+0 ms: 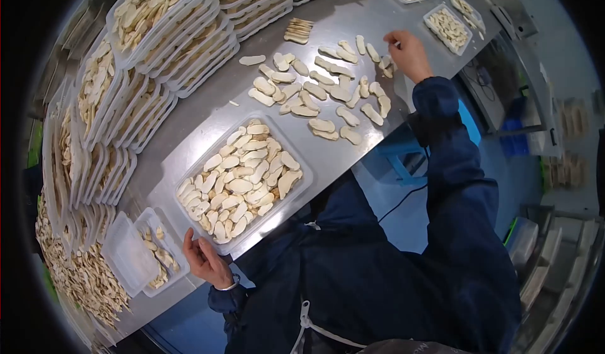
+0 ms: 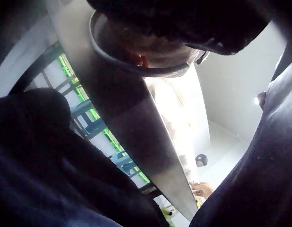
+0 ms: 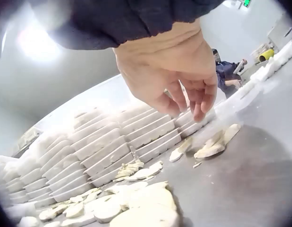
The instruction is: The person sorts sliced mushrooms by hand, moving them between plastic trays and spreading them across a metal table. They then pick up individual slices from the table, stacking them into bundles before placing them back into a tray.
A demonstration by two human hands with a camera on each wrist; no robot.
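In the left wrist view a dark sleeve [image 2: 46, 161] hides the left hand, and the table edge [image 2: 131, 118] is blurred.

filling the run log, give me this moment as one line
right hand: over loose slices on table, holding nothing | left hand: open, at table edge by filled tray | stacked trays behind

Person in dark navy long-sleeve jacket w/ white drawstring at front, thin bracelet on left hand [image 1: 203, 259] wrist.

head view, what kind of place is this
Probably a food packing or processing line: a steel worktable strewn with pale slices, a filled plastic tray, and stacks of loaded trays along the back.
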